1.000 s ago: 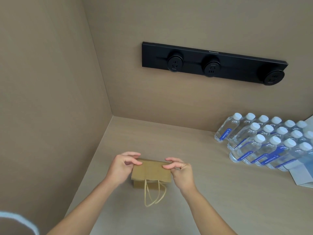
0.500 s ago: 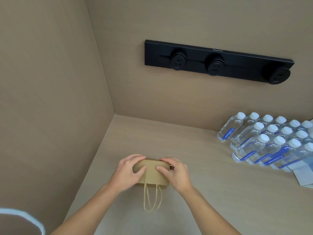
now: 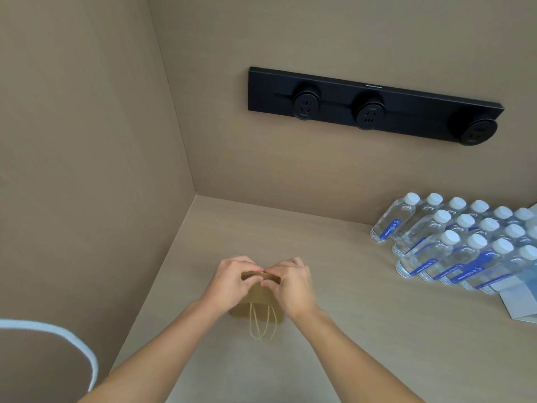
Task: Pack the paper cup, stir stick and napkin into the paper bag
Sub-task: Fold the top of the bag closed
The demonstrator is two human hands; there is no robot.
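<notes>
The paper bag [image 3: 258, 299] stands on the tabletop [image 3: 363, 330] near the left wall, a small brown bag with its top folded over and its thin handles [image 3: 261, 324] hanging down the near face. Both hands meet at the folded top. The left hand [image 3: 231, 282] curls over the bag's upper left edge, its fingers bent and pinching the fold. The right hand [image 3: 290, 285] does the same on the upper right, fingers bent and pinching the fold, so that the fingertips of the two hands nearly touch at the middle of the top edge. Both forearms reach in from the bottom of the view. What lies inside the bag cannot be seen.

Well apart to the right, a group of clear water bottles [image 3: 453, 242] with white caps and blue labels stands in rows on the tabletop. Just beside them, at the right edge, lies a pale blue sheet of paper [image 3: 520, 303]. On the back wall above, a long black power strip [image 3: 372, 107] carries three round sockets. A white curved edge [image 3: 78, 344] shows at the lower left corner.
</notes>
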